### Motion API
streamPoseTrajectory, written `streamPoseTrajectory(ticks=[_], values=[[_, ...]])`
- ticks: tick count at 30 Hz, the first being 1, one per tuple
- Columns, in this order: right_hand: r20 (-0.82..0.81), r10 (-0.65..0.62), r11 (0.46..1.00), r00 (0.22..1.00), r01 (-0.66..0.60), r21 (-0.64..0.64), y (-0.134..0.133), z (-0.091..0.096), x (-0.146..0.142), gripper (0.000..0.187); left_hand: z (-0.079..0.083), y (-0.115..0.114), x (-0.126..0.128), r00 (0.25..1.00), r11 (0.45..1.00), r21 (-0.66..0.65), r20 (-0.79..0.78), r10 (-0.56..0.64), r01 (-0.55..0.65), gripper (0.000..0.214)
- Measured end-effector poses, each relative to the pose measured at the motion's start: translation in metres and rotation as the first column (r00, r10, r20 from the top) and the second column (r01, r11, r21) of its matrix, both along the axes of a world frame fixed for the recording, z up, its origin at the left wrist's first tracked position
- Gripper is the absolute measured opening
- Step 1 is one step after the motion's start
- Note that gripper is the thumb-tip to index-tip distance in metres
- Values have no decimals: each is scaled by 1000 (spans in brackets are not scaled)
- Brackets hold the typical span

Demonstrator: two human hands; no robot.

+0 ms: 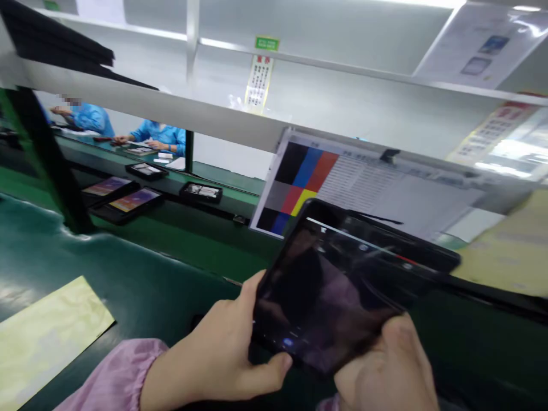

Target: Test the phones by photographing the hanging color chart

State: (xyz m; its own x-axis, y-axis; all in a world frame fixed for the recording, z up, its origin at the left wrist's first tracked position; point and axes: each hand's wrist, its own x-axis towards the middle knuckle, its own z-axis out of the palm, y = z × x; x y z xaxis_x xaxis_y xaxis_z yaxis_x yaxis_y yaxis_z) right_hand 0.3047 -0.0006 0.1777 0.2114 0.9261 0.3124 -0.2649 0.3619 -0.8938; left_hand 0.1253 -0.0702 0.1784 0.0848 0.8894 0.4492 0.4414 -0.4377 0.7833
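A black tablet [329, 291] is tilted up in front of me, its dark screen showing icons along the top and a blue button near the bottom. My left hand [222, 348] grips its left edge, with the thumb on the lower corner of the screen. The lower right side is held by my right hand [389, 365], thumb at the edge, other fingers hidden behind. Past the tablet's upper right, a black flat edge [436, 254] shows; I cannot tell what it belongs to. Behind stands a sheet with a colour chart [306, 182] and printed lines.
A yellow sheet [47, 342] lies on the green bench [141, 285] at left; another yellow piece [509, 245] is at right. On the line beyond are tablets with lit screens [135, 200] and black trays [201, 192]. Two people in blue [165, 134] sit farther off. A shelf frame crosses above.
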Motion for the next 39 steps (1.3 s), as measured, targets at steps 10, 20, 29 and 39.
streamPoseTrajectory(ticks=[10,20,29,39], values=[[-234,32,992,972,-3,124,-9,20,-23,38,-10,-12,-2,977,983,-35,-119,176,-181,75],[-281,104,983,954,-56,172,-9,18,-22,29,-13,-13,-3,964,973,13,-133,229,-229,73],[-252,207,966,945,-157,207,-11,14,-19,26,-18,-12,-5,958,969,-1,-151,246,-249,78],[-241,200,963,950,-145,228,-11,16,-21,27,-7,-17,-5,956,970,11,-170,240,-242,80]])
